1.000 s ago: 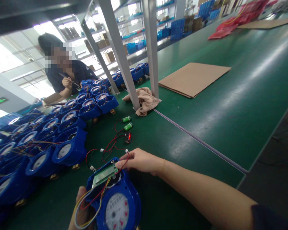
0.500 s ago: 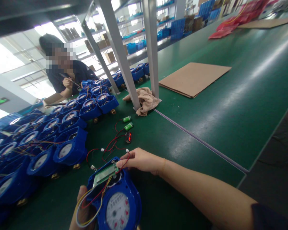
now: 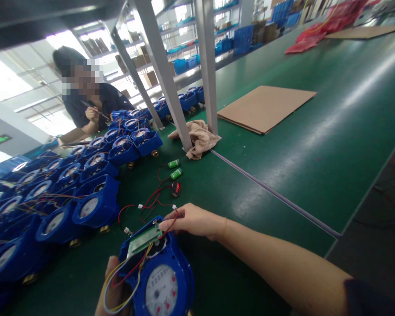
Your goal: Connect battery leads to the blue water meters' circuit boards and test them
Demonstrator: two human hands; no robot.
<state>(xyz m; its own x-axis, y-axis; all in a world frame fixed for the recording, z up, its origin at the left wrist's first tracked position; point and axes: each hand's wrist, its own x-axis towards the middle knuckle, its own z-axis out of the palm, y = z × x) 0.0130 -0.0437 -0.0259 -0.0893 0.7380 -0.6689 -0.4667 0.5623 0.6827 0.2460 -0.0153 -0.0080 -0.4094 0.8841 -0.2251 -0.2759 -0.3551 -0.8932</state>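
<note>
Water meter [image 3: 161, 285] cupped in left hand [image 3: 113, 295], right hand [image 3: 194, 221] pinching its wire [image 3: 175, 215], more meters [image 3: 92, 208] alongside

My left hand [image 3: 113, 292] holds the blue water meter [image 3: 163, 283] from below, its white dial facing up at me. At its open top a green circuit board [image 3: 143, 240] lies tilted, and yellow and red wires [image 3: 118, 281] loop out leftward. My right hand [image 3: 192, 220] pinches a red lead [image 3: 171, 221] at the board's right corner.
</note>
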